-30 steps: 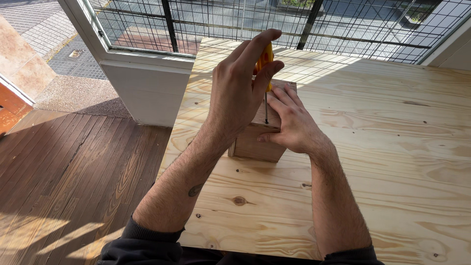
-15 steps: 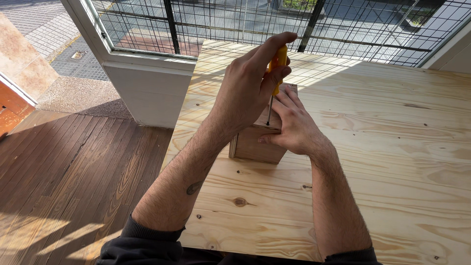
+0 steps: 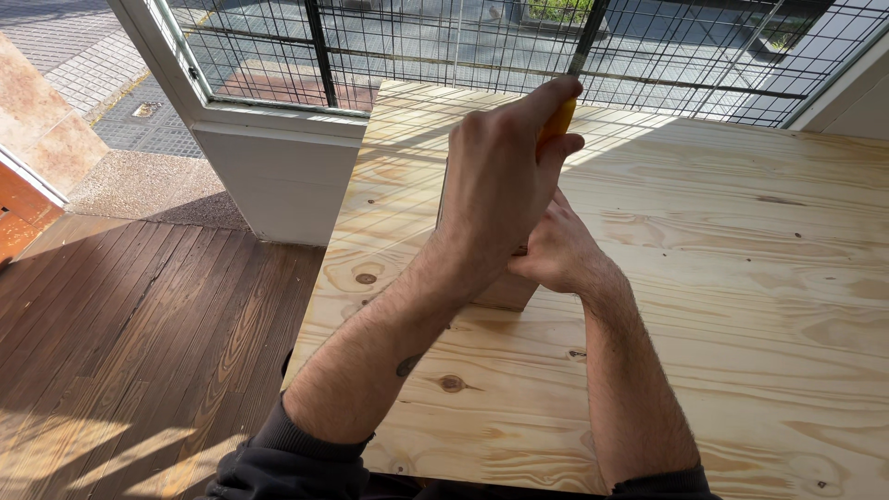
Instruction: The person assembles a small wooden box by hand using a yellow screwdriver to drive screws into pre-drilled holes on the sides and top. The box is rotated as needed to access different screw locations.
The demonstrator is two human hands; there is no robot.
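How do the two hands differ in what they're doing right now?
The left hand is raised and closed around a yellow screwdriver handle, while the right hand sits lower, against the small wooden block. The left hand is in front and mostly hides the block; the right hand is partly hidden behind it. Both are bare and work over the pine tabletop.

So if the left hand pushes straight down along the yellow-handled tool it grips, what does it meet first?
Most likely the wooden block under the left hand, which grips the yellow tool handle. The tool's tip is hidden, so contact can't be confirmed.
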